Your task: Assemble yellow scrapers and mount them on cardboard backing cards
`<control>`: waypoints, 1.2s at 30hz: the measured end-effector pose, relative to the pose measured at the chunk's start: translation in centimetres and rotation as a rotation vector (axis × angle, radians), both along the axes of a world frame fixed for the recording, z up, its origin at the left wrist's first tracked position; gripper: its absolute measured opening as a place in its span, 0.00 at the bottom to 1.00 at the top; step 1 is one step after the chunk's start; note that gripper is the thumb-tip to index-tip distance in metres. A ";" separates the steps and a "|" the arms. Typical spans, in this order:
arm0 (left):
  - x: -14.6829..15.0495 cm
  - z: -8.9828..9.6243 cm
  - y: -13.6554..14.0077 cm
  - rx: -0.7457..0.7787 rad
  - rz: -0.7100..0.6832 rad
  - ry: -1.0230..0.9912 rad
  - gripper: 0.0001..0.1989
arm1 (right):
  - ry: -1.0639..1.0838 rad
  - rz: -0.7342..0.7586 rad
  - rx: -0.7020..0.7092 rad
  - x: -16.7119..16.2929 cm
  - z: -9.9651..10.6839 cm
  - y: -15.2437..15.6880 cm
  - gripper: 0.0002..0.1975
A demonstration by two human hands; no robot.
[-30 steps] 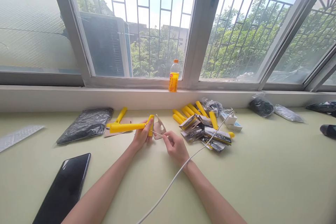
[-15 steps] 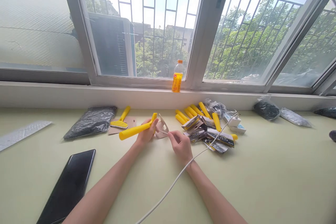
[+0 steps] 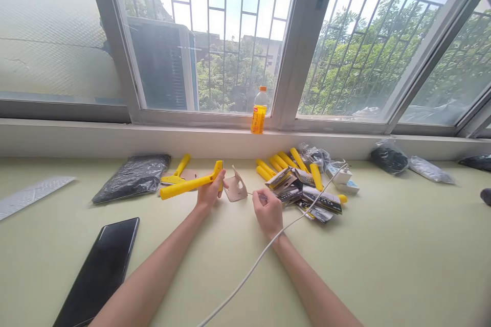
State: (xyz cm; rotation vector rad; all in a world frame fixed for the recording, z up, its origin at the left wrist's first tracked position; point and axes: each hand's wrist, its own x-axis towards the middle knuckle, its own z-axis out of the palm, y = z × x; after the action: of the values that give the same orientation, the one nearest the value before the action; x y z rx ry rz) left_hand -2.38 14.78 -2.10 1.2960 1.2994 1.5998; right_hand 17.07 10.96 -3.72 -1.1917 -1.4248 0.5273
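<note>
Yr left hand (image 3: 209,193): fingers clamped on yellow scraper (image 3: 187,186), smooth plastic, tube-like handle out to 9 o'clock, flat head raised at yr fingertips. Yr right hand (image 3: 268,212): fingers together, clamped on thin rod (image 3: 250,193), slim, straight, tip toward 9, apart from scraper. Dial ctr, btwn yr hands: tan card (image 3: 241,193), thin, bent, w/ cut-out; 12 = window. At 10: 2nd scraper (image 3: 182,166), same yellow plastic; beyond it at 9–10, bag (image 3: 130,180), crinkly clear film, blk contents. At 8: phone (image 3: 97,271), glossy blk slab, rounded corners. At 2–3: heap of packs (image 3: 291,194), printed blk card, round yellow handles jutting out. At 12–1, on sill: bottle (image 3: 258,118), clear plastic, orange liquid, orange cap. Cable (image 3: 245,276), white, smooth, runs 2 to 6–7, crossing yr view of right wrist.
</note>
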 end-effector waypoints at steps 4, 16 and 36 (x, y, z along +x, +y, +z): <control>0.1 0.3 -0.3 -0.057 -0.061 -0.009 0.24 | 0.012 -0.032 -0.032 0.0 0.1 0.0 0.16; 0.4 1.0 -0.5 -0.081 -0.117 -0.168 0.27 | 0.082 -0.056 -0.088 0.1 0.2 0.2 0.17; -0.1 0.0 -0.4 -0.132 -0.268 0.119 0.20 | 0.200 0.069 0.091 -0.1 0.5 -0.6 0.18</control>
State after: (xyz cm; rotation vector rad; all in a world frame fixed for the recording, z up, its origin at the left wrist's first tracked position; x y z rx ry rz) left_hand -2.46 14.41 -2.08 1.4330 1.2203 1.2491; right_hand 16.98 10.32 -3.20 -0.9917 -1.3076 0.6064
